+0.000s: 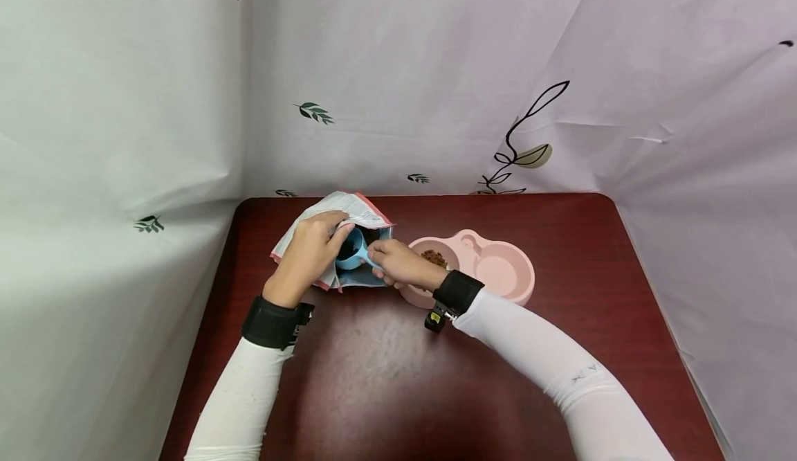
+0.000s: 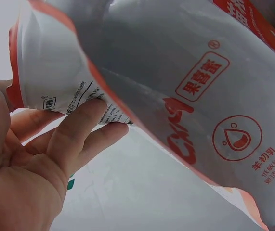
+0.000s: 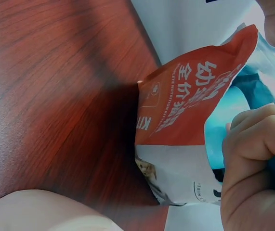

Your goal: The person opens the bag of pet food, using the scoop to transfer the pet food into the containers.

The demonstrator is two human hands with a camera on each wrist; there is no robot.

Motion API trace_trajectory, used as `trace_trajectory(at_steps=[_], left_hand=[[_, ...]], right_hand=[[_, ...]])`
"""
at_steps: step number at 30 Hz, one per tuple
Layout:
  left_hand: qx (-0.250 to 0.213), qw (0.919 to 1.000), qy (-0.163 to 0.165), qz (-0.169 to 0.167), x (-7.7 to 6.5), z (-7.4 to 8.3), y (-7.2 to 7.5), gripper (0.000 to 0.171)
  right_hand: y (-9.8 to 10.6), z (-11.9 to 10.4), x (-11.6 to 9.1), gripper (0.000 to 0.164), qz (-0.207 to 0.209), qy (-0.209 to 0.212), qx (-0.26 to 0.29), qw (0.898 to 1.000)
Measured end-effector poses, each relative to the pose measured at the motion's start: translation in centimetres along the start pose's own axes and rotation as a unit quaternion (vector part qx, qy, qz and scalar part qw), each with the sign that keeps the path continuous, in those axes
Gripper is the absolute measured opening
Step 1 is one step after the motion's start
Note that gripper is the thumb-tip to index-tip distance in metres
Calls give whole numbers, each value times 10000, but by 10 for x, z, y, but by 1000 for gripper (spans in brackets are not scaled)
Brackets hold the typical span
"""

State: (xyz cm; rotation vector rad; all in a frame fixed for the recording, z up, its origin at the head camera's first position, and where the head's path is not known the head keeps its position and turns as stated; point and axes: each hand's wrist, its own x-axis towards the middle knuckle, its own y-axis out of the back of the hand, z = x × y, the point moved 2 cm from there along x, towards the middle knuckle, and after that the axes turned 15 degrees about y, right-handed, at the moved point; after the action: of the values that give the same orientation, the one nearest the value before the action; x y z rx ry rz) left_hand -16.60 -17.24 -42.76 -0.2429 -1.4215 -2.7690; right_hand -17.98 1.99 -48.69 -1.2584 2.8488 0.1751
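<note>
A white and red food bag (image 1: 351,205) lies tilted on the table, its mouth facing right. At the mouth, my left hand (image 1: 309,248) pinches the bag's edge; in the left wrist view, fingers (image 2: 82,127) press against the outer printed panel. My right hand (image 1: 401,264) grips the handle of a light blue scoop (image 1: 351,255), whose cup sits inside the opening. Dark contents show around the cup. In the right wrist view, the bag's orange front (image 3: 190,91) partly hides the scoop.
A pink double bowl (image 1: 519,267) stands just right of the bag, partly under my right forearm. Brown kibble (image 1: 434,258) lies in its left compartment. The dark red table (image 1: 560,378) meets a patterned white cloth (image 1: 398,101) at its back and sides.
</note>
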Motion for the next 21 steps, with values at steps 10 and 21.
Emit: trace_trajectory(at_steps=[10,21], left_hand=[[-27,9999,127,8,2,-1,0,37],[31,9997,219,56,3,-1,3,35]], right_hand=[[8,4,-22,34,-109,239,341,9991],[23,1,-48,36,-119,94,93,9998]])
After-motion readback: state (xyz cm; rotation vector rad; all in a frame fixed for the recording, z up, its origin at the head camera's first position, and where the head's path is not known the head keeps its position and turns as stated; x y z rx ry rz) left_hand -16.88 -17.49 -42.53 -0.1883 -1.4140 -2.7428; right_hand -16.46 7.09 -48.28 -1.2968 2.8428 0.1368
